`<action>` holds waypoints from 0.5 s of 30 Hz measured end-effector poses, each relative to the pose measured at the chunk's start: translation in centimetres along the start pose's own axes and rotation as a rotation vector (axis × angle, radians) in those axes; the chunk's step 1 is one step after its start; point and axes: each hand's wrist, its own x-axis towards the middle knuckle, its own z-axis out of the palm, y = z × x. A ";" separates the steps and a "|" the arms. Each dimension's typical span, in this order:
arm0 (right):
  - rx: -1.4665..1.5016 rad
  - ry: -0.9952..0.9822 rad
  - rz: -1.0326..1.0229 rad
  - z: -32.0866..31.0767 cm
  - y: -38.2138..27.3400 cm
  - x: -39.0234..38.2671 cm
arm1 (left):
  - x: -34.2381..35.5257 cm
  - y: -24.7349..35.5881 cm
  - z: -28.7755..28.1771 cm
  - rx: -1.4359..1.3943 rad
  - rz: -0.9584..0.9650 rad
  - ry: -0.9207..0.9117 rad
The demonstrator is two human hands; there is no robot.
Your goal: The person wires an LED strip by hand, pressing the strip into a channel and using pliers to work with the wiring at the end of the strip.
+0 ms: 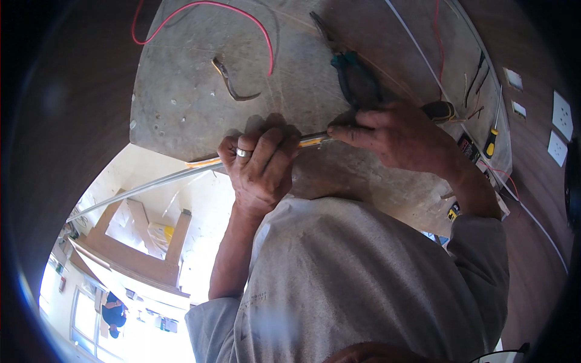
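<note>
My left hand (260,160), a ring on one finger, is closed around a long pale cable (166,179). A strip of orange shows along the cable on both sides of this hand. My right hand (399,136) has its fingers pinched at the cable's orange stretch, a short way right of the left hand. A dark handle (439,111) with a yellowish mark shows just beyond the right hand; whether that hand holds it is hidden. Pliers (357,75) with dark green-black handles lie above the right hand.
Beneath the hands is a worn grey-brown board (181,91). On it lie a red wire (242,8), a curved dark strip (229,81) and a yellow-black screwdriver (492,140). White socket plates (562,115) are at the right. Another person (114,311) is far off at lower left.
</note>
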 end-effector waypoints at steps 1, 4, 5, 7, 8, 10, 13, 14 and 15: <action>0.025 -0.014 0.007 -0.1 -0.1 0.1 | -0.1 0.0 0.0 0.003 0.002 0.005; -0.033 0.076 -0.026 -0.2 -0.4 -0.1 | 0.2 0.1 0.2 0.007 0.007 0.015; -0.033 0.076 -0.028 -0.2 -0.6 0.0 | 0.2 0.2 0.1 0.014 0.005 0.021; -0.100 0.109 -0.025 -0.2 -0.9 0.1 | 0.0 0.2 0.2 0.019 0.000 0.027; -0.101 0.110 -0.026 -0.3 -1.0 0.2 | 0.0 0.2 0.2 0.020 -0.004 0.034; -0.069 0.003 -0.004 -0.6 -1.1 0.5 | 0.0 0.2 0.2 0.026 -0.007 0.034; -0.023 -0.021 -0.025 -0.8 -0.2 0.8 | 0.3 0.2 0.1 0.037 0.000 0.028; -0.027 -0.023 -0.026 -0.8 0.0 0.8 | 0.3 0.2 0.1 0.043 0.006 0.019; 0.012 0.007 -0.015 -0.7 0.3 0.7 | 0.3 0.2 0.1 0.041 0.005 0.023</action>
